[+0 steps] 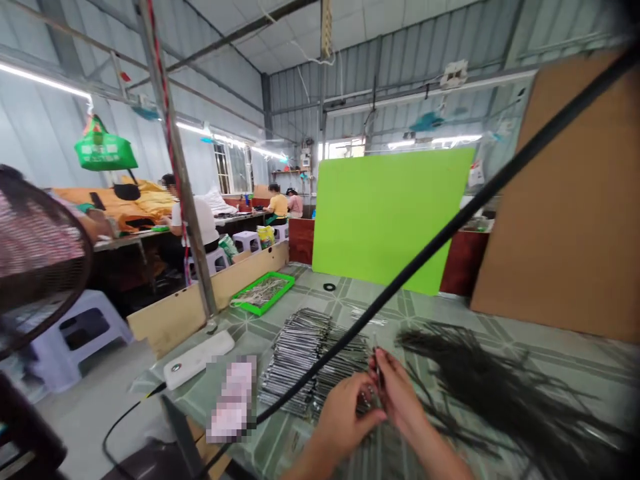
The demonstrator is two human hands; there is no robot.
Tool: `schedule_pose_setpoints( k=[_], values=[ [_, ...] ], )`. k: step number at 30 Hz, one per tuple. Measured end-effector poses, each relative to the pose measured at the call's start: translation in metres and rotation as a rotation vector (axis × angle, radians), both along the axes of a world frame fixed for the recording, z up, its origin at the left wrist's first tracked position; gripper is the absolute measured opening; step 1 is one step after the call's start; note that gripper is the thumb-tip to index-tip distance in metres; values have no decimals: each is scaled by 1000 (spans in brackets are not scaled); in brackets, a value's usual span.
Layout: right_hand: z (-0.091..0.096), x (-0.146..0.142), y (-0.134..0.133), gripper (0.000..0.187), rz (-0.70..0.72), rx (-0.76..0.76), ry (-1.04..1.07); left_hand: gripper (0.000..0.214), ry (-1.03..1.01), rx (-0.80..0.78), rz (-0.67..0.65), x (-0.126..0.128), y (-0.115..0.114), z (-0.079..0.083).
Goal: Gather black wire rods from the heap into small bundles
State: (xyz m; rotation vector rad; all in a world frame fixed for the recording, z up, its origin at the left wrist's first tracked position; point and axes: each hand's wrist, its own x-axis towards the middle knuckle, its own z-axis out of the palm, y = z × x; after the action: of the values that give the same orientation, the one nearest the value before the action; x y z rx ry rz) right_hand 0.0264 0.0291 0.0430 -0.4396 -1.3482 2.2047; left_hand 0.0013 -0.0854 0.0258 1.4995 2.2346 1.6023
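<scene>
My right hand (399, 387) is closed, its thumb and fingers pinching a thin upright rod-like piece (376, 363). Close against it on the left, my left hand (345, 410) curls its thumb and fingers around the lower part of the same piece; the exact grip there is partly hidden. Left of and beyond the hands lie two neat stacks of thin metallic rods, a left stack (293, 360) and a right stack (345, 350). To the right spreads a loose heap of thin dark strips (480, 380). A few pale thin pieces (369, 316) lie behind the stacks.
A black bar or cable (400, 280) crosses the view diagonally. On the patterned table (300, 273) are a green tray (259, 310) of thin pieces, a black ring (329, 287), a white device (197, 360) with a cable, and a blurred pink object (233, 400). People sit at benches behind.
</scene>
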Motion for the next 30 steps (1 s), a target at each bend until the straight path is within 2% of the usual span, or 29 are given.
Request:
schedule_pose_setpoints(
  k=[3,6,14,22,28,30],
  values=[
    [-8,9,-4,36,0,-77,3,46,-36,79,-41,1,1,-6],
    [-10,13,-2,34,-26,-79,28,50,-60,87,-27,2,1,-11],
    [3,19,-7,36,19,-11,58,41,-104,97,-2,6,1,-9],
    [3,21,-9,40,51,94,96,31,-38,105,24,2,-3,-3],
    [13,29,-7,68,59,217,190,13,102,150,30,6,-10,0],
    [17,31,-6,71,68,250,205,11,145,172,46,6,-12,0]
  ],
)
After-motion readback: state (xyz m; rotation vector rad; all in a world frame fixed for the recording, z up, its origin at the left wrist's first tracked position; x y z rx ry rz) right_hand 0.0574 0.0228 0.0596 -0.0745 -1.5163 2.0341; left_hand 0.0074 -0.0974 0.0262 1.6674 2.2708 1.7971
